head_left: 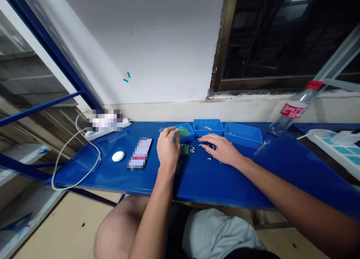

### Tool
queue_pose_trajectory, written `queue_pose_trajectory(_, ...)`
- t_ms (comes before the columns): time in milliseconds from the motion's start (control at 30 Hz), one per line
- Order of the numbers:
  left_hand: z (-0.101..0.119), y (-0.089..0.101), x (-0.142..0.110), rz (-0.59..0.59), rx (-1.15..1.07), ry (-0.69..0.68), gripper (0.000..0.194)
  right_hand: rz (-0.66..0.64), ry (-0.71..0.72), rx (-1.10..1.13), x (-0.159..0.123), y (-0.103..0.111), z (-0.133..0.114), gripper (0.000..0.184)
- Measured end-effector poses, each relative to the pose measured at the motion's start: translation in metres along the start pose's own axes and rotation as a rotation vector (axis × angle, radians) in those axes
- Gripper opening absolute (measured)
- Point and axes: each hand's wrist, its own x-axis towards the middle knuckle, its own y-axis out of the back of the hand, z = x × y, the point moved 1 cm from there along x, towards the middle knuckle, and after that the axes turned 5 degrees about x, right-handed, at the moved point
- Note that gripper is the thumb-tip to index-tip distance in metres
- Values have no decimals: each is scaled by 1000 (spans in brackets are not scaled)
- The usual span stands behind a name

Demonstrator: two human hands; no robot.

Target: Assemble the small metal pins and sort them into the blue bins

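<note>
My left hand [168, 148] hangs curled at the front of a small blue plastic tray [189, 136], its fingertips beside a green circuit board [182, 131] lying in that tray. A second dark green circuit board [185, 149] lies on the blue tabletop [225, 187] just right of that hand. My right hand [216, 148] rests low over the table with its fingers spread, close to several small metal screws [209, 159]. Nothing shows in its grip, though its palm hides part of the tabletop.
Two more blue trays [208, 127] [243, 134] stand in a row at the back, holding small metal parts. A plastic bottle [295, 109] lies at the right, near a power strip [334, 148]. A white round object [118, 156], a blurred-out phone [140, 153] and a corded power strip [105, 130] sit left.
</note>
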Motion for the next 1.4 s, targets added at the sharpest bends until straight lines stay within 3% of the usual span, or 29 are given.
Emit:
queue_pose_trajectory(133, -6, -5, -3, -53, 190, 24, 31, -128, 58, -99, -1, -7, 8, 24)
queue_pose_trajectory(267, -2, -13, -9, -94, 207, 26, 28, -135, 81, -152, 0, -11, 14, 24)
queue_pose_trajectory(367, 5, -13, -11, -52, 201, 17, 29, -124, 81, -184, 0, -10, 15, 26)
queue_pose_trajectory(467, 17, -12, -12, -24, 99, -98, 35, -110, 84, -188, 0, -10, 14, 29)
queue_pose_trajectory(567, 35, -15, -18, -133, -47, -281, 33, -36, 76, -168, 1, -8, 12, 30)
queue_pose_trajectory(667, 50, -22, -25, -234, -70, -335, 29, 75, 57, -137, 3, -4, 8, 30)
queue_pose_trajectory(800, 51, -29, -30, -276, -105, -281, 39, 137, 4, -43, 5, -1, 4, 28)
queue_pose_trajectory(933, 41, -32, -29, -293, -158, -185, 40, 197, -149, 259, 5, -5, 5, 15)
queue_pose_trajectory(1100, 40, -31, -28, -364, -207, -115, 28, 261, -310, 514, 3, -10, 6, 30)
queue_pose_trajectory(1400, 38, -29, -25, -238, -359, -34, 19, 263, -357, 627, 2, -12, 5, 40)
